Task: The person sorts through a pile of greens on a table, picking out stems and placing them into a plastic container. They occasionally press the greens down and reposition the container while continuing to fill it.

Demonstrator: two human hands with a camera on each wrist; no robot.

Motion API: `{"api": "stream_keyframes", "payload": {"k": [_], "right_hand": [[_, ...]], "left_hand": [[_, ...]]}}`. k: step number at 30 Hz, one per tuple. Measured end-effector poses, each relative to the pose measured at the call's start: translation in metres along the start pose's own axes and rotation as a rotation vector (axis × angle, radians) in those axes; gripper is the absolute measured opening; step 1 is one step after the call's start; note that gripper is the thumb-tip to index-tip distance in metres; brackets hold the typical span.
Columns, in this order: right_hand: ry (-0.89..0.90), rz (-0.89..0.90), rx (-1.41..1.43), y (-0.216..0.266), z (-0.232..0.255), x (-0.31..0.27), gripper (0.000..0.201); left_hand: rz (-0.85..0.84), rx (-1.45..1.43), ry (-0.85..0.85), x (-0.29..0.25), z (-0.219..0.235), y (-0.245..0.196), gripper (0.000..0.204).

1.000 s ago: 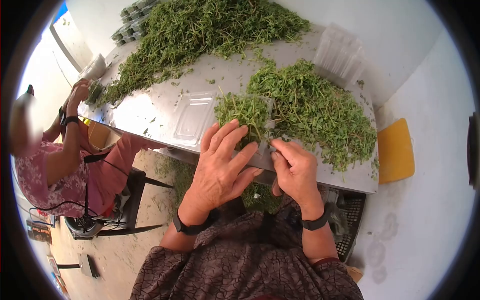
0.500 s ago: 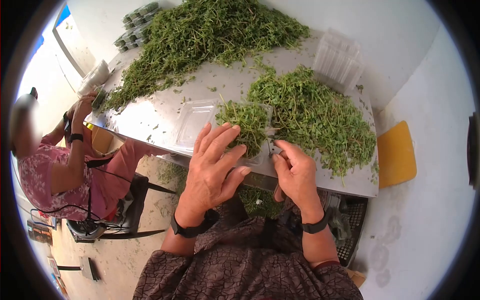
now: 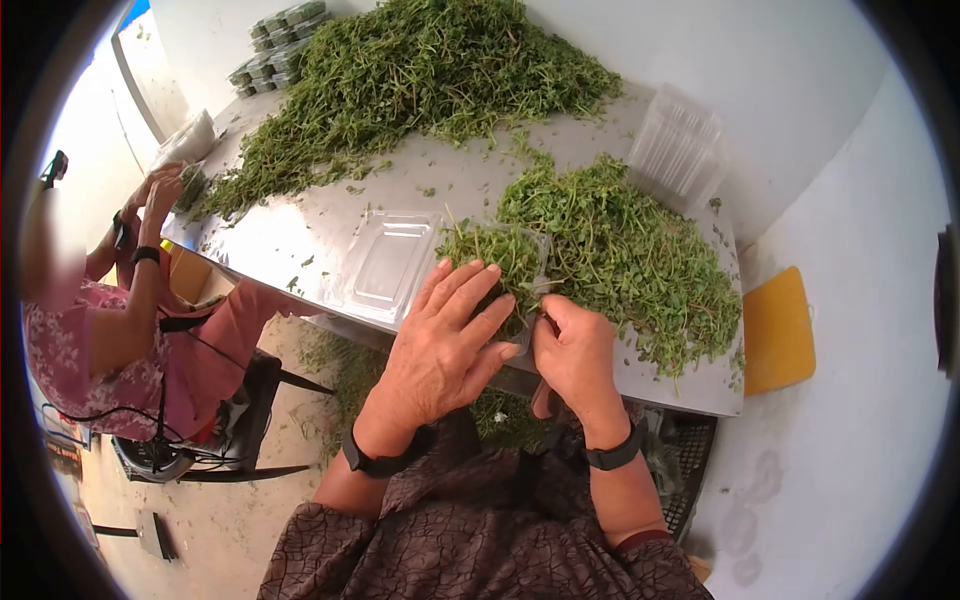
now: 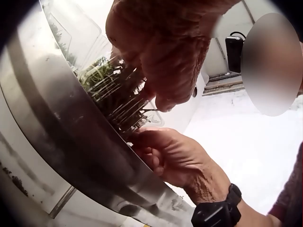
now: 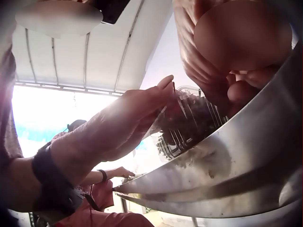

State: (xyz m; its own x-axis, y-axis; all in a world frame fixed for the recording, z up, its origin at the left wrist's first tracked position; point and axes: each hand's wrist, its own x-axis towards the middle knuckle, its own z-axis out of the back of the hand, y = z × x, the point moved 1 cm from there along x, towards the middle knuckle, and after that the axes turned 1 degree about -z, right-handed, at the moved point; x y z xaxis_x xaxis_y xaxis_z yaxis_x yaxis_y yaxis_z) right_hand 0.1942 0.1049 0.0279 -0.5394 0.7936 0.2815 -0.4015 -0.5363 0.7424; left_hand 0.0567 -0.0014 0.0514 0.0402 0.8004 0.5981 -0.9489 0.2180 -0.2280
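Head view: your left hand [image 3: 440, 345] lies flat, fingers straight, on the herbs in the clear container [image 3: 500, 262] at the table [image 3: 300, 235] edge, so the container could slide off while your right hand [image 3: 572, 352] pinches its near corner. Wrist views: the container [image 4: 111, 92] sits between both hands, its ribbed wall [image 5: 187, 127] overhanging the edge.

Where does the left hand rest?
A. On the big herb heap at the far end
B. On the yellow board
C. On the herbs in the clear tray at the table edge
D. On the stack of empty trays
C: the left hand lies with straight fingers over the herbs that fill the clear tray at the near table edge.
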Motion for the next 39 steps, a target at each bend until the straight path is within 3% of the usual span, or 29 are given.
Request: {"api": "stream_keyframes", "payload": {"k": [4,6,11,14,16,19,21,23,24,26,33,39], "right_hand": [[-0.010,-0.002,0.021,-0.001,0.000,0.001,0.008],[-0.181,0.070,0.073,-0.004,0.008,0.000,0.007],[-0.272,0.034,0.019,-0.014,0.043,0.006,0.006],[-0.373,-0.045,-0.052,-0.022,0.068,0.014,0.006],[-0.453,-0.187,-0.413,-0.023,0.084,0.020,0.010],[-0.509,-0.161,-0.376,-0.025,0.089,0.025,0.018],[-0.442,-0.202,-0.289,-0.010,0.086,0.022,0.023],[-0.257,0.273,-0.262,0.008,0.077,0.022,0.025],[-0.253,0.275,-0.264,0.018,0.075,0.023,0.025],[0.012,0.442,-0.145,0.038,0.065,0.027,0.028],[0.222,0.555,-0.279,0.050,0.032,0.036,0.028],[0.188,0.558,-0.429,0.050,0.031,0.042,0.024]], "left_hand": [[0.014,-0.012,-0.007,-0.001,0.000,0.001,0.039],[0.026,-0.034,-0.010,0.000,0.002,0.000,0.037],[0.031,-0.042,-0.018,0.000,0.000,0.001,0.035],[0.039,-0.055,-0.017,0.001,-0.001,0.002,0.036],[0.040,-0.067,-0.014,0.001,-0.001,0.002,0.036],[0.036,-0.048,-0.004,0.001,0.000,0.002,0.037],[0.024,-0.051,0.008,0.001,0.000,0.002,0.037],[0.032,-0.053,0.012,0.000,-0.001,0.002,0.038],[0.032,-0.055,0.019,0.000,-0.001,0.002,0.038],[0.033,-0.061,0.015,-0.001,-0.001,0.003,0.039],[0.026,-0.099,-0.001,-0.002,-0.004,0.004,0.041],[0.026,-0.122,-0.072,-0.003,-0.005,0.002,0.041]]}}
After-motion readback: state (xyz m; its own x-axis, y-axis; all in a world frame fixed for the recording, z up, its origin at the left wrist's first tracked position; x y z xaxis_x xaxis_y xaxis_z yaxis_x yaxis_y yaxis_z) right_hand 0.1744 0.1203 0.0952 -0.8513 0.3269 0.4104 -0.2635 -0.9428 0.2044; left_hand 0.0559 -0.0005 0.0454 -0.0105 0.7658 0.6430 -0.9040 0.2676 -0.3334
